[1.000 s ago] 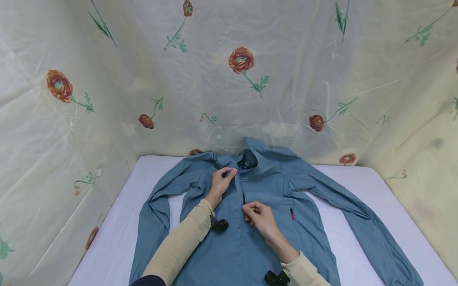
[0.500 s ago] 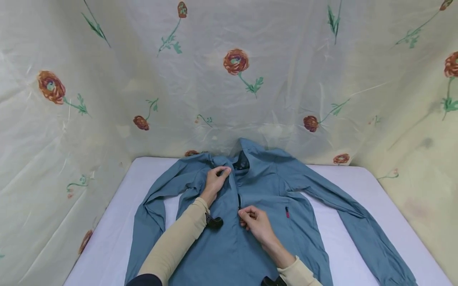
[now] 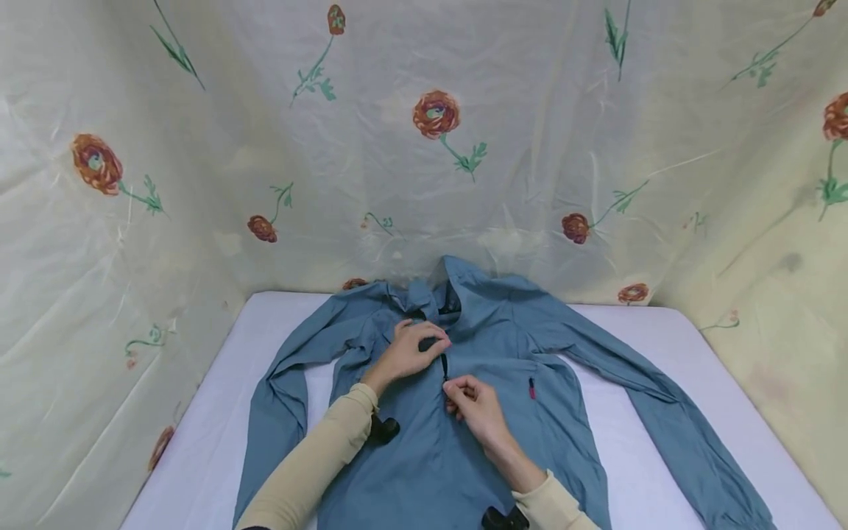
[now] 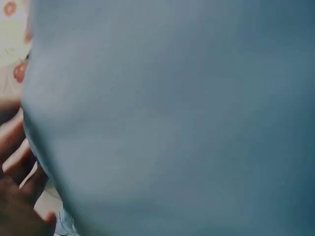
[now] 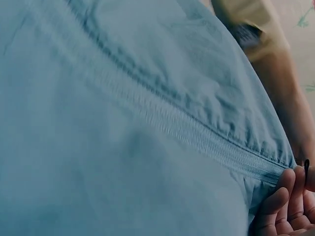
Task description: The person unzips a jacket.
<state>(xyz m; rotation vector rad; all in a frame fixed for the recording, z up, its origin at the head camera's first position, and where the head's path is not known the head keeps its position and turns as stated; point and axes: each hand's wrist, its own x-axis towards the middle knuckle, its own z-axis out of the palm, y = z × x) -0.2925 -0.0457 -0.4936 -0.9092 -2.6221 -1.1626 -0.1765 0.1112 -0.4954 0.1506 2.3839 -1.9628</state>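
Pinching the blue jacket [image 3: 424, 442] with both hands [image 3: 411, 352] [image 3: 480, 414] curled.

Draped booth [image 3: 742, 235], flwr-print sheets [image 3: 510, 140] behind & beside tbl [image 3: 221, 397]

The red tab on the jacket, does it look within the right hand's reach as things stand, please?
Probably yes: the red tab lies close beside the right hand, nothing between them, though that hand pinches the front zip and would likely first have to let go.
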